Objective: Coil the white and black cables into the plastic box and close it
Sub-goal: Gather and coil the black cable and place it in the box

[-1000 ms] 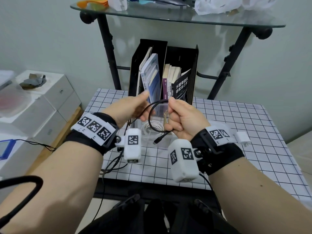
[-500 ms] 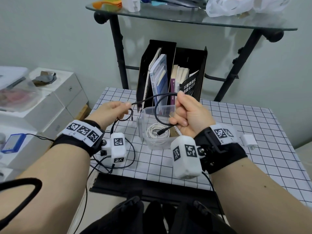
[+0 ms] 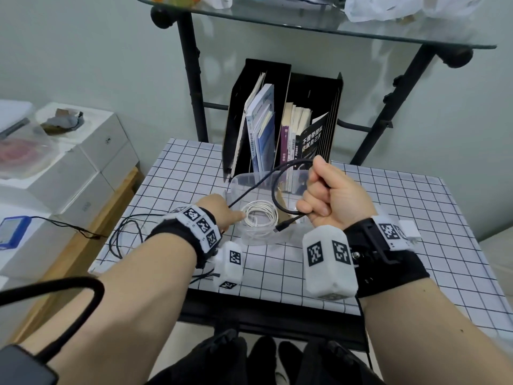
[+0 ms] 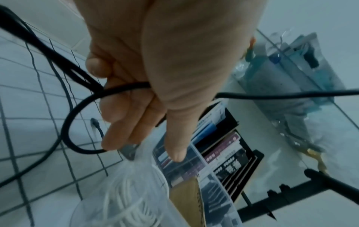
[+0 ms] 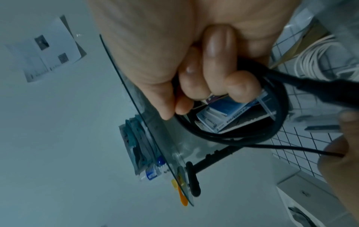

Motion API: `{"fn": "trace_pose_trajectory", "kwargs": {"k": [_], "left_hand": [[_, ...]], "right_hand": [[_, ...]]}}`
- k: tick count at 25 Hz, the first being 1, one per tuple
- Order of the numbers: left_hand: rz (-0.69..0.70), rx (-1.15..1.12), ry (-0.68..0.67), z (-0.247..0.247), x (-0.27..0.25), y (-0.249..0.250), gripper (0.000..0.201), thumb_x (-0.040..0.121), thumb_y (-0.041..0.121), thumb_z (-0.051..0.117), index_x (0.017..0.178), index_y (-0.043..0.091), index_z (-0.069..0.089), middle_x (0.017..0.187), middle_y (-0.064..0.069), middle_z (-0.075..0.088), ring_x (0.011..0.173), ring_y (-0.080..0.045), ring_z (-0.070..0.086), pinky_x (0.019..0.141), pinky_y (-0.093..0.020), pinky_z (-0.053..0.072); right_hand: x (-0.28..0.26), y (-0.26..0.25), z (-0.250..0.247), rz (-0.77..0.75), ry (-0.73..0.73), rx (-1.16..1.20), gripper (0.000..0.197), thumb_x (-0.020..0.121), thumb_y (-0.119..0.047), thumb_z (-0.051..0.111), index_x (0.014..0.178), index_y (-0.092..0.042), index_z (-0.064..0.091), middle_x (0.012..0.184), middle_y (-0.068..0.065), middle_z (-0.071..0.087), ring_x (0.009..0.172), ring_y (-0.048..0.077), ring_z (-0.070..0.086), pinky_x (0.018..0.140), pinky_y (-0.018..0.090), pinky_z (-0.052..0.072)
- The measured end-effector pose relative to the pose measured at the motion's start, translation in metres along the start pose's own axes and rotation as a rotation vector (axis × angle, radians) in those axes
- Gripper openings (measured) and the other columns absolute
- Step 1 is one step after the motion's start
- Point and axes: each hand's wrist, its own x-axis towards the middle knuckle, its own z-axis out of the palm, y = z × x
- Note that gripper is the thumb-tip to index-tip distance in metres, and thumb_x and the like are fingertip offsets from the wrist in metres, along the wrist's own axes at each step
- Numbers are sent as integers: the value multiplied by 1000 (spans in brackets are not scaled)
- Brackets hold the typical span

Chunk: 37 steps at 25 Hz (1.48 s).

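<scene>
A clear plastic box (image 3: 236, 187) stands on the checked table, with the white cable (image 3: 261, 216) coiled inside it. My right hand (image 3: 319, 201) hovers over the box's right side and grips a loop of the black cable (image 3: 273, 194); its plug end (image 3: 286, 225) hangs below the fist. In the right wrist view my fingers (image 5: 239, 86) curl round that black cable (image 5: 252, 135). From the fist's top the cable runs down-left to my left hand (image 3: 222, 211), which pinches it beside the box's left wall. The left wrist view shows the black cable (image 4: 124, 87) passing under my thumb, above the white cable (image 4: 126, 199).
A black file holder (image 3: 258, 79) with books stands right behind the box. Above it a glass shelf (image 3: 305, 26) rests on a black frame. The slack black cable (image 3: 125, 232) lies on the table's left part. A white charger (image 3: 409, 229) sits behind my right wrist. White boxes (image 3: 83, 162) stand at the left.
My left hand has slid away from the right hand, left and down along the black cable to the box's left side. The right hand keeps the loop over the box.
</scene>
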Motion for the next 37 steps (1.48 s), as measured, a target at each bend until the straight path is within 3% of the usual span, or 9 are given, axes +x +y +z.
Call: {"fn": "trace_pose_trajectory", "kwargs": {"k": [4,8,10,20,24,28,30,34,37], "left_hand": [[-22,46,22,10,18,8,36,82,41,63,84,6,69,81,-7,71,77,-24,66,71,-32,54],[-23,93,83,9,32,12,24,83,29,59,80,7,69,68,-4,63,57,-18,56,49,-26,41],[-35,103,100,7,41,14,25,85,29,58,82,6,69,68,-4,61,54,-16,52,45,-25,35],[-65,91,89,-9,62,18,26,85,29,58,86,6,70,70,-5,61,56,-18,53,46,-26,36],[-11,-12,154,-16,52,19,33,83,37,64,92,5,63,79,-8,63,70,-23,59,57,-28,42],[133,-208,197,-14,33,17,37,82,39,67,90,4,62,77,-7,67,71,-25,61,71,-36,51],[203,-189,183,-10,22,17,32,84,37,66,87,5,65,78,-3,71,75,-23,64,77,-36,54],[216,-67,175,-8,11,12,22,83,28,66,87,6,66,81,-7,66,74,-20,59,73,-30,48],[96,82,108,-10,8,-5,23,83,21,63,105,16,65,105,-2,67,100,-21,62,85,-29,47]], "right_hand": [[-2,2,-17,22,58,8,33,96,-30,50,69,-13,46,38,-6,20,30,9,18,41,23,34],[0,0,-22,25,108,1,34,97,-30,50,68,-13,47,38,-6,20,31,9,17,41,23,34],[3,0,-24,26,123,3,34,97,-30,49,67,-13,46,37,-6,20,31,9,17,41,23,34],[24,0,-26,38,154,14,35,97,-29,49,67,-13,46,37,-6,19,31,10,17,42,22,33],[29,-2,-27,20,157,46,36,98,-30,48,66,-14,46,37,-6,19,30,9,17,41,21,34],[27,-9,-28,-11,173,154,39,99,-32,46,64,-15,48,37,-6,21,29,9,18,38,21,36],[23,-15,-29,-27,206,219,39,98,-34,48,63,-15,48,38,-6,20,30,9,18,37,20,35],[12,-26,-32,-40,255,277,37,96,-36,51,64,-17,46,40,-7,20,31,9,18,36,18,32],[7,-38,-38,-93,282,405,37,96,-34,52,64,-16,45,38,-7,21,28,8,18,32,17,29]]}}
